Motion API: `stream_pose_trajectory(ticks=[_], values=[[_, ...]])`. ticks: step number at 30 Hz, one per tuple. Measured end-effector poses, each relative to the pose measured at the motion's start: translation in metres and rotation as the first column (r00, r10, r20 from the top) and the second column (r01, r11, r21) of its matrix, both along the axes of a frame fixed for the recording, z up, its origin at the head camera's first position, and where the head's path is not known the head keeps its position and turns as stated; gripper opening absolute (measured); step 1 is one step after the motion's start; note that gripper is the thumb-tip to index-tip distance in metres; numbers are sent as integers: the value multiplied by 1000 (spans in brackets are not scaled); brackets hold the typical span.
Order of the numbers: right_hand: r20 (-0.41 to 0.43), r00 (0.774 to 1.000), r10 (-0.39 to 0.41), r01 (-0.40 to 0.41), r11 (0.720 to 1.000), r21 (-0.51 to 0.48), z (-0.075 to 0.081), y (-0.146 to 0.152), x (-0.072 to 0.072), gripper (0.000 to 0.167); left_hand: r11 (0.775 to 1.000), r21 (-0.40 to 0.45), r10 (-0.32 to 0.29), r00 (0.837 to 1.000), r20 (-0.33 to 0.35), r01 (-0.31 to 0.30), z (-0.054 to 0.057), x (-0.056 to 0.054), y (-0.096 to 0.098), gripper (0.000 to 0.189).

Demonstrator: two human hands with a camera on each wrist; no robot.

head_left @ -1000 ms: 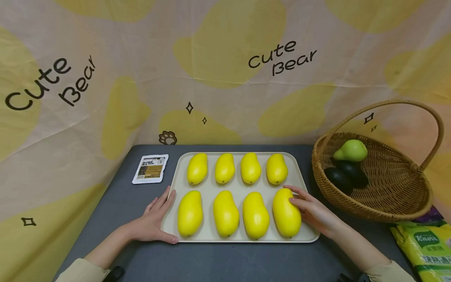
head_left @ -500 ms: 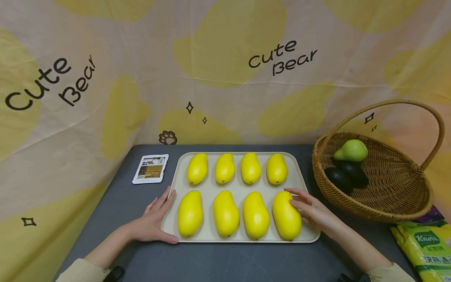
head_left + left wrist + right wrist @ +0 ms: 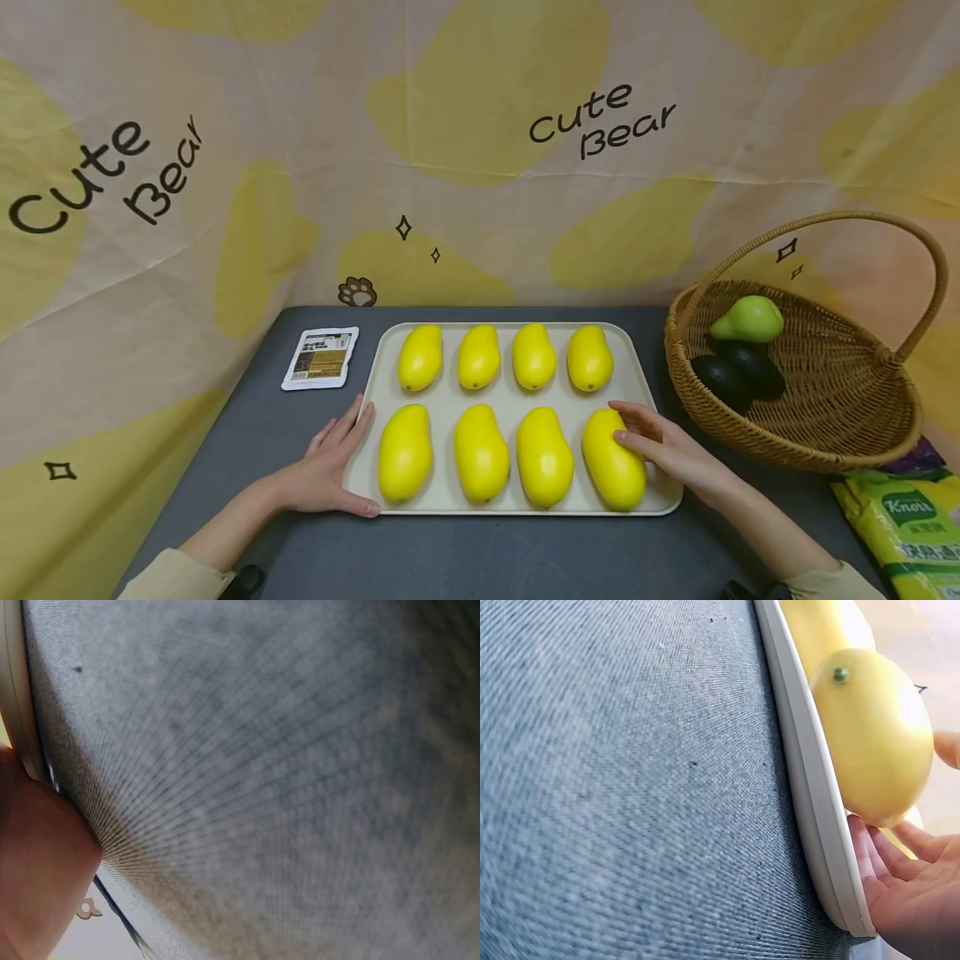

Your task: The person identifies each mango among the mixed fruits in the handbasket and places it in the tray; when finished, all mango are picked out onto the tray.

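Note:
A cream tray [image 3: 465,506] bears two rows of yellow mangoes, the back ones smaller. My left hand [image 3: 322,467] lies along the tray's left edge, fingers straight, with the thumb at the front left corner. My right hand [image 3: 675,454] holds the front row's rightmost mango [image 3: 615,467] by its upper right side. In the right wrist view, the fingers of the right hand [image 3: 922,881] meet this mango [image 3: 874,742] from one side and the thumb is at its top. A finger [image 3: 45,862] of the left hand shows at the tray's edge in the left wrist view.
A wicker basket [image 3: 862,392] at the right holds a green pear [image 3: 750,319] and two dark avocados [image 3: 738,375]. A yellow-green Knorr bag [image 3: 907,525] lies in front of it. Left of the tray lies a flat white packet [image 3: 321,358]. A printed cloth [image 3: 480,150] hangs behind the table.
My right hand and the rightmost front mango have shifted a little toward the front, and the mango has turned slightly, its lower end moving right. My left hand has stayed still.

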State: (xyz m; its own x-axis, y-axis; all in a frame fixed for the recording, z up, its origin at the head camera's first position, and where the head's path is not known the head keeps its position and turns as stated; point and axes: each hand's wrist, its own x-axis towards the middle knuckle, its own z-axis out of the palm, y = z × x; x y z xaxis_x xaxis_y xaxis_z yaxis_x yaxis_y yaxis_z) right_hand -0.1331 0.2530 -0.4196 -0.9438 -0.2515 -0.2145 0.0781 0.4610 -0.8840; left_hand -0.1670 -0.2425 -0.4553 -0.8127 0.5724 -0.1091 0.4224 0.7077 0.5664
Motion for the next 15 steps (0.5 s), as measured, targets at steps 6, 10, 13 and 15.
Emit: stream_pose_trajectory(ticks=[6,10,13,15], values=[[11,1000,-8,8,1000,0,0,0,0,65,1000,4,0,1000,-4,0,1,0,0,131],[12,1000,-7,7,1000,-10,0,1,0,64,1000,8,3,1000,-1,-3,1,0,0,131],[1,1000,4,-4,1000,-12,0,1,0,64,1000,9,3,1000,3,-3,2,1,1,131],[-5,1000,11,-11,1000,-7,-1,1,0,63,1000,10,3,1000,4,-3,2,1,1,131]])
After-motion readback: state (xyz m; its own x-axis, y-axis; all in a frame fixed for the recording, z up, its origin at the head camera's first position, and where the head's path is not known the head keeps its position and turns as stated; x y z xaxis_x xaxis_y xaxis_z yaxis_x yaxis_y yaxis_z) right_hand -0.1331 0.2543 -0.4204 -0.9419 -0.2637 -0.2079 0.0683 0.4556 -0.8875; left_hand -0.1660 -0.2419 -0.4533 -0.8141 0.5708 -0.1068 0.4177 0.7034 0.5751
